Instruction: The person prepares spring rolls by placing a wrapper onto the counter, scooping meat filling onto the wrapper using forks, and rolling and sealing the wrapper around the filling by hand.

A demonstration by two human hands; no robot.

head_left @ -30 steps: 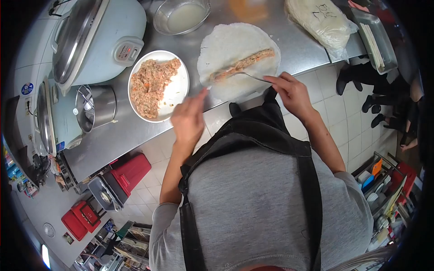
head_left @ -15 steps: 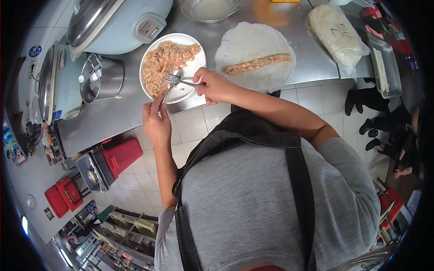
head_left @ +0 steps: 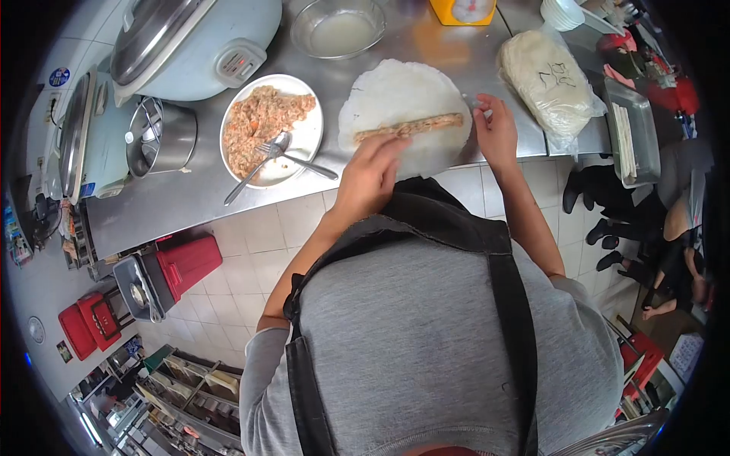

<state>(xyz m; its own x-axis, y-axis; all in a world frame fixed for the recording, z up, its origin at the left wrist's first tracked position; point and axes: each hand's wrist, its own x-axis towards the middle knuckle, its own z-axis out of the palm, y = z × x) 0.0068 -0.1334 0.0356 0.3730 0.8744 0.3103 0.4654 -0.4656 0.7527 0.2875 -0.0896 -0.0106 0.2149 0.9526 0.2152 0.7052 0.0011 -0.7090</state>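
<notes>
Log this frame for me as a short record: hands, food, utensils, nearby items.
Left hand: fingers over the filling strip, contact unclear
Right hand: beside the sheet's right edge, contact unclear
Sheet: round, white, lying on the metal counter
Plate: holds loose filling
Utensils: fork and spoon, crossed on the plate
Nearby: steel bowl, yellow scale, plastic bag
</notes>
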